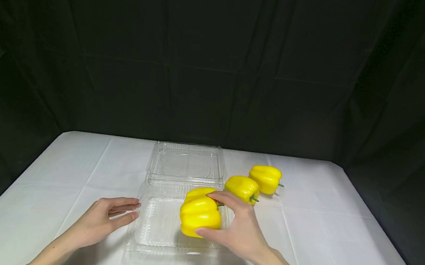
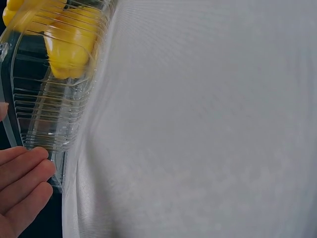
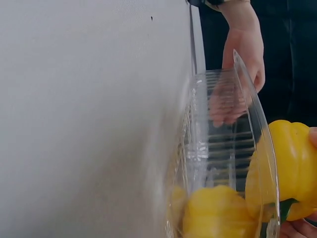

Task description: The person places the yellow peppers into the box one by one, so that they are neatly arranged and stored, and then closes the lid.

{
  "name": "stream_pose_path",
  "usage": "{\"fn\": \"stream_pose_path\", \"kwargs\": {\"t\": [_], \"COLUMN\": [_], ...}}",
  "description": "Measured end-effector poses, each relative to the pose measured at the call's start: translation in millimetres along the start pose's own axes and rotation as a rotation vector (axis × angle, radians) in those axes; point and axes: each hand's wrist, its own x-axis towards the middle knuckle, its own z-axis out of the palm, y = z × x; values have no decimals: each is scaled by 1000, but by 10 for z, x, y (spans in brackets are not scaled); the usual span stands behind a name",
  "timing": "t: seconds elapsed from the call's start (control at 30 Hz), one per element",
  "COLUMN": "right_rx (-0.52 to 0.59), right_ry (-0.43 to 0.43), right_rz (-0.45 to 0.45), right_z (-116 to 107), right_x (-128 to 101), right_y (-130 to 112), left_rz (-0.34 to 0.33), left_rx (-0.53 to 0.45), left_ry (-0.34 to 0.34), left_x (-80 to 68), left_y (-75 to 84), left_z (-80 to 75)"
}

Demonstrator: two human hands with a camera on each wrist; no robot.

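Note:
My right hand [image 1: 245,231] grips a yellow bell pepper [image 1: 199,217] between thumb and fingers, over the right half of a clear plastic clamshell container [image 1: 146,248]. In the right wrist view, the held pepper [image 3: 292,163] overlaps the container's rim. A second yellow pepper [image 3: 218,213] sits inside, seen through the clear wall; in the head view it is partly hidden behind the held one. At the container's left side is my left hand [image 1: 98,220], its fingers extended along the outer wall. The left wrist view shows these fingers [image 2: 29,176] fairly straight at the ribbed wall.
The container's lid [image 1: 187,164] lies folded back behind its base. Two more yellow peppers, one nearer [image 1: 241,187] and one farther [image 1: 265,179], rest on the white-covered table [image 1: 326,231] to the right. A black curtain [image 1: 219,64] hangs behind.

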Motion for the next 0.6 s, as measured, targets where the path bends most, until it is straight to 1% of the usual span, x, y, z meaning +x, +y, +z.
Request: {"fn": "stream_pose_path", "kwargs": {"t": [0.23, 0.47, 0.6], "right_rx": [-5, -41, -17], "right_ry": [-4, -23, -34], "right_rz": [-7, 36, 43], "right_z": [82, 171, 218], "right_x": [44, 67, 92], "right_y": [-49, -101, -123], "left_rz": [-2, -18, -24], "left_rx": [7, 0, -2], "left_ry": [1, -5, -6], "left_x": [-6, -5, -2], "left_y": [17, 27, 37], "left_z": [0, -3, -4]}}
